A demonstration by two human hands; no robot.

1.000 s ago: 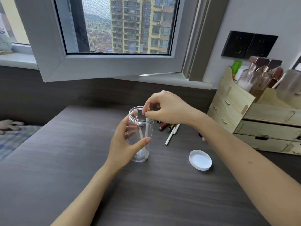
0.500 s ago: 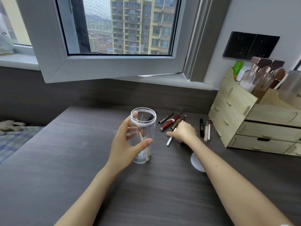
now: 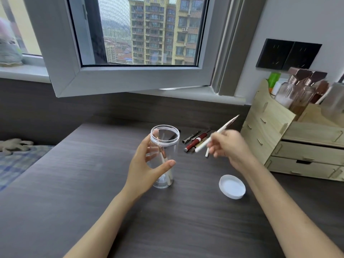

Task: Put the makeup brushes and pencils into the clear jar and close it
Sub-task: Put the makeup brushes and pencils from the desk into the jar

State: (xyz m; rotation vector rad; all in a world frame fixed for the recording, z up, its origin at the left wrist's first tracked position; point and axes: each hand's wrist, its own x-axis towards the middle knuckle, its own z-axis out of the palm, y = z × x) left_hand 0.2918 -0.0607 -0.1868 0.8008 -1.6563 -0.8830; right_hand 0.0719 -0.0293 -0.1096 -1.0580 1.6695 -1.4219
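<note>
A clear jar (image 3: 165, 138) stands upright and open on the dark table, with my left hand (image 3: 143, 168) wrapped around its side. One white-handled brush (image 3: 166, 164) leans inside it. To the right of the jar, my right hand (image 3: 230, 146) holds a white-handled brush (image 3: 217, 133) lifted off the table, tip pointing up and right. A second white stick (image 3: 207, 152) shows under the fingers. Several more pencils and a red tube (image 3: 195, 142) lie on the table behind the jar. The white lid (image 3: 232, 186) lies upside down at the right.
A wooden drawer organizer (image 3: 290, 144) with glass bottles (image 3: 297, 90) on top stands at the right edge. An open window sash (image 3: 130, 79) juts over the back of the table. A bed with a checked cover (image 3: 16, 161) is at the left.
My right hand dropped from the jar's mouth to the pencils on the table, then rose holding a white-handled brush. The left hand kept hold of the jar.
</note>
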